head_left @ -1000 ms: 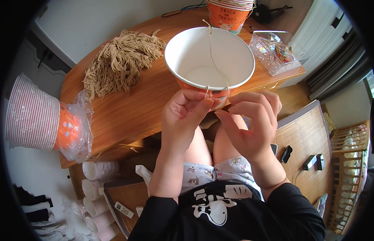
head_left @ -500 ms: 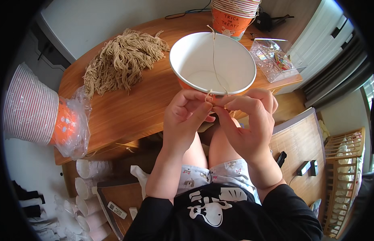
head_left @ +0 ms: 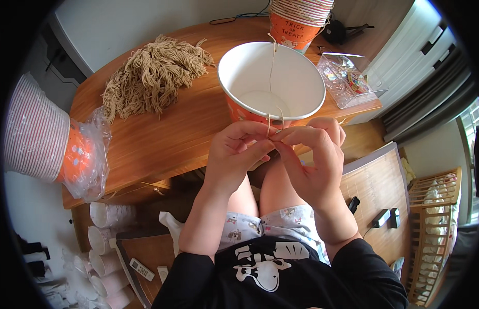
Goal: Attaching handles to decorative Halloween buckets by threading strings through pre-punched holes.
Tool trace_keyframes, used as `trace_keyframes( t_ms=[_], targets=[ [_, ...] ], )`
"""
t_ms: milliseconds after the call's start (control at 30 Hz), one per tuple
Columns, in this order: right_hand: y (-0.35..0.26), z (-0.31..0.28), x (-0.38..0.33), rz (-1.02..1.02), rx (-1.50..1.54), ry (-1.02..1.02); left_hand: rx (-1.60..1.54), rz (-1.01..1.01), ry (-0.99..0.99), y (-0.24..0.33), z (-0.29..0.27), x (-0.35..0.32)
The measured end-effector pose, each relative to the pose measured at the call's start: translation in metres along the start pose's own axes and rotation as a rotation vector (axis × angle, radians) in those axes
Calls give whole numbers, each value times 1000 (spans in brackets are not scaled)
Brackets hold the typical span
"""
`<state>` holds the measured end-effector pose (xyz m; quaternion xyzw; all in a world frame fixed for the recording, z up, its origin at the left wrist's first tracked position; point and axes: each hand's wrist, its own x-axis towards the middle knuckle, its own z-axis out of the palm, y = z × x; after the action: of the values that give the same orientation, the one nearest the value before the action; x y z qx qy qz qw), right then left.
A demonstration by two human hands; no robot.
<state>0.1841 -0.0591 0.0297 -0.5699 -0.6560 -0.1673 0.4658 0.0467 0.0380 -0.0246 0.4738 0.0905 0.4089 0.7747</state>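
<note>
An orange paper bucket (head_left: 244,77) with a white inside stands at the near edge of the table, its mouth tipped toward me. A strand of tan twine (head_left: 272,69) is fixed at its far rim and runs down across the inside. At the near rim, a short piece of twine (head_left: 282,119) curves up beside another end. My left hand (head_left: 234,154) is closed just below that rim, thumb and fingers pinching the twine. Meeting it fingertip to fingertip, my right hand (head_left: 314,159) pinches the twine too. The exact pinch point is hidden by the fingers.
A heap of tan twine (head_left: 157,74) lies on the wooden table (head_left: 141,139). Stacked buckets in clear plastic (head_left: 41,134) lie at the left; another stack (head_left: 296,28) stands at the back. A clear acrylic tray (head_left: 347,77) with small items sits at right. White tubs (head_left: 108,215) stand below left.
My hands have moved slightly down, still pinching together. Two twine ends now show standing over the near rim, and the strand inside the bucket has shifted left. The view has shifted slightly.
</note>
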Motion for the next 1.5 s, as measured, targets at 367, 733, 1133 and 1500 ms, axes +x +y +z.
trace_keyframes(
  t_ms=[367, 733, 1133, 1500],
  targets=[
    [1, -3, 14, -126, -48, -47, 140, 12, 98, 11, 4, 1],
    [9, -3, 53, -467, -134, -121, 928, 580, 258, 33, 19, -6],
    [13, 7, 38, -340, 35, 52, 529, 337, 278, 21, 11, -6],
    [12, 9, 37, -305, 45, -10, 600, 433, 305, 18, 17, -11]
  ],
)
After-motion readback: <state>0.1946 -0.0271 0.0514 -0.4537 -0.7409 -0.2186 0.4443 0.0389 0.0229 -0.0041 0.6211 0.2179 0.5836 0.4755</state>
